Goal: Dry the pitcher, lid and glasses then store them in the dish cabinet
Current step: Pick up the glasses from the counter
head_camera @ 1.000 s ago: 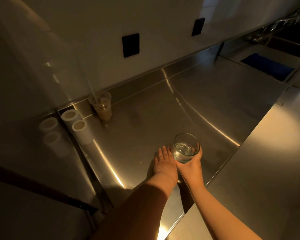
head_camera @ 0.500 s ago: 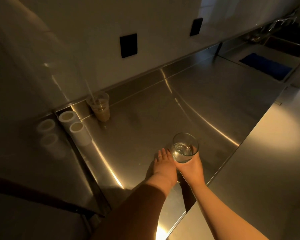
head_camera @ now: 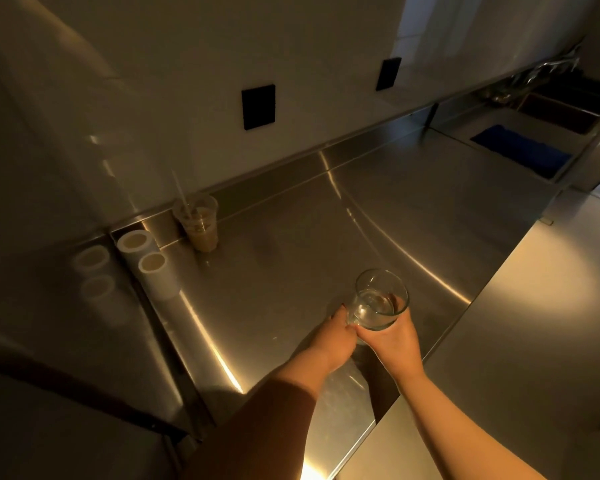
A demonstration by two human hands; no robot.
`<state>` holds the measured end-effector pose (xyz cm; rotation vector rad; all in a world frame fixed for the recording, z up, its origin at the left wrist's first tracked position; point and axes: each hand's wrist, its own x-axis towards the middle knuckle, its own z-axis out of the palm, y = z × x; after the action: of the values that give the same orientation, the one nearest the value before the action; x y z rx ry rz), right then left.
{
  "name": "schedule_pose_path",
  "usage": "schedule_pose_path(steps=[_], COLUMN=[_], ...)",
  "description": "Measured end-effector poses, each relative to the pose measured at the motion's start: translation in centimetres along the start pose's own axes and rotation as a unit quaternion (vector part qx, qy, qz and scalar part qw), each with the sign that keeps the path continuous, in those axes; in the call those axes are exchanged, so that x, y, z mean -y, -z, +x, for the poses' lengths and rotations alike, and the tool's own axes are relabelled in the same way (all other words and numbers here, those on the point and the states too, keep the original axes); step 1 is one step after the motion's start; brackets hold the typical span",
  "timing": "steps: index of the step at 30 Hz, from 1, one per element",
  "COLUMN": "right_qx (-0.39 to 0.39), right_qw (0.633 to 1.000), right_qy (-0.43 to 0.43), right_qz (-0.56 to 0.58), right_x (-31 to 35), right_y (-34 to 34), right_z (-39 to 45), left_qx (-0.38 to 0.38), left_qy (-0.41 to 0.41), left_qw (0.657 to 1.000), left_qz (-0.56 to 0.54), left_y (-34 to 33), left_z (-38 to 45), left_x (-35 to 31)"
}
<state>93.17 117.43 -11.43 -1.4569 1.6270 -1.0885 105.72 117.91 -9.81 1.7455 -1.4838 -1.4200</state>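
Clear round drinking glass (head_camera: 378, 301) sits upright above the stainless steel counter (head_camera: 413, 209), near its front edge. Right hand (head_camera: 394, 341) cups it from below, fingers curled round it. Left hand (head_camera: 333, 336) touches its side; its finger spread is hidden.

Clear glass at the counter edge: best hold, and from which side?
Wrap the glass round its lower bowl from the near side, as the right hand does. It stands upright, mouth up, and the wall bulges below the rim, so a grip there likely seats well. The left hand touches its left side.
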Motion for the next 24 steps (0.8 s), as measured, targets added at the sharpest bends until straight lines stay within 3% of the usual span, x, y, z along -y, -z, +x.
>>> schedule_pose_path(steps=[4, 7, 10, 18, 24], right_qx=[-0.001, 0.012, 0.02, 0.03, 0.04], right_qw=[1.0, 1.0, 1.0, 0.998, 0.997], right_qy=[0.012, 0.011, 0.017, 0.051, 0.066], right_qz=[-0.013, -0.021, -0.014, 0.004, 0.007], right_x=[1.5, 2.9, 4.3, 8.3, 10.3], right_y=[1.4, 2.4, 3.0, 3.7, 3.5], right_z=[0.3, 0.2, -0.1, -0.9, -1.7], left_qx=[0.021, 0.028, 0.033, 0.079, 0.131], left_qy=[0.062, 0.119, 0.12, 0.114, 0.085], left_qw=[0.973, 0.921, 0.872, 0.756, 0.744], left_qz=[-0.219, -0.369, -0.473, -0.64, -0.649], left_y=[0.5, 0.8, 1.0, 1.9, 1.9], left_z=[0.0, 0.3, 0.4, 0.1, -0.1], left_x=[-0.9, -1.5, -1.8, -2.6, -3.4])
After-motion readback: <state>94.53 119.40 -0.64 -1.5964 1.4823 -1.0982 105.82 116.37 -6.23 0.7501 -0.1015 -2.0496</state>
